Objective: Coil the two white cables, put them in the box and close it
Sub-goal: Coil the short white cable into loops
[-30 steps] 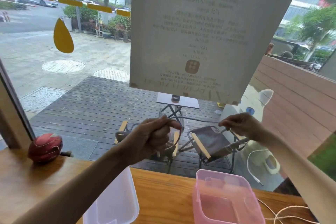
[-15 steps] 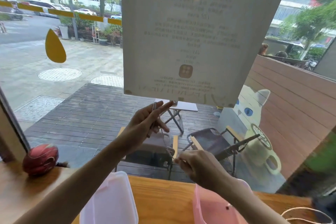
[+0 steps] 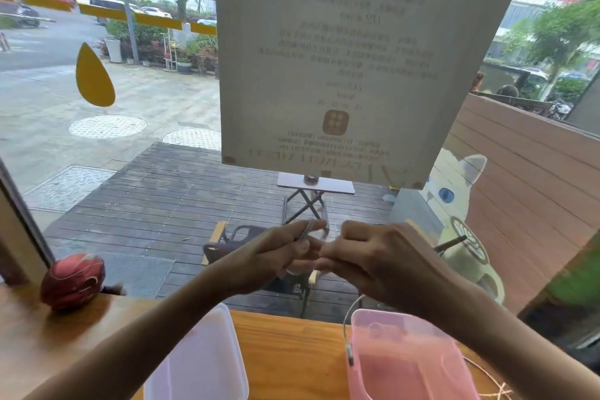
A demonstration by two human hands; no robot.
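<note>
My left hand (image 3: pixel 279 253) is raised above the wooden counter with a white cable (image 3: pixel 306 230) looped around its fingers. My right hand (image 3: pixel 373 256) meets it fingertip to fingertip and pinches the same cable. The cable's loose end hangs down from my right hand, and its plug (image 3: pixel 350 355) dangles at the left rim of the pink box (image 3: pixel 409 364). The box stands open on the counter at the lower right. Its translucent white lid (image 3: pixel 201 364) lies to the left under my left forearm. A second white cable (image 3: pixel 493 390) lies on the counter at the far right.
A red ball-shaped object (image 3: pixel 73 279) sits on the counter (image 3: pixel 292 357) at the far left. Straight ahead is a window pane with a large paper notice (image 3: pixel 341 58) stuck to it. Outside are a deck, folding chairs and a small table.
My right hand has risen from beside the box to meet my left hand. My left hand has dropped a little. The cable's plug end now hangs by the box's left rim.
</note>
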